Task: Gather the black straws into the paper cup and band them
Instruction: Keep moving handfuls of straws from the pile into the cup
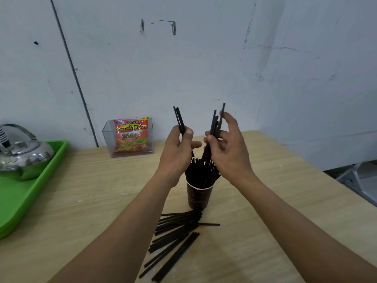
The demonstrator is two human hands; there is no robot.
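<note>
A dark paper cup (199, 198) stands upright on the wooden table, packed with black straws (202, 172) that fan out above its rim. My left hand (179, 148) hovers just above the cup and pinches a few black straws (179, 119) pointing up. Beside it, my right hand (226, 144) grips a small bundle of black straws (217, 123), whose lower ends reach down toward the cup. Several loose black straws (175, 237) lie scattered on the table in front of the cup.
A clear plastic box (106, 139) holding a red snack bag (131, 135) stands at the wall behind. A green tray (24, 197) with a metal kettle (24, 154) sits at the left. The table's edge (326, 180) runs diagonally on the right.
</note>
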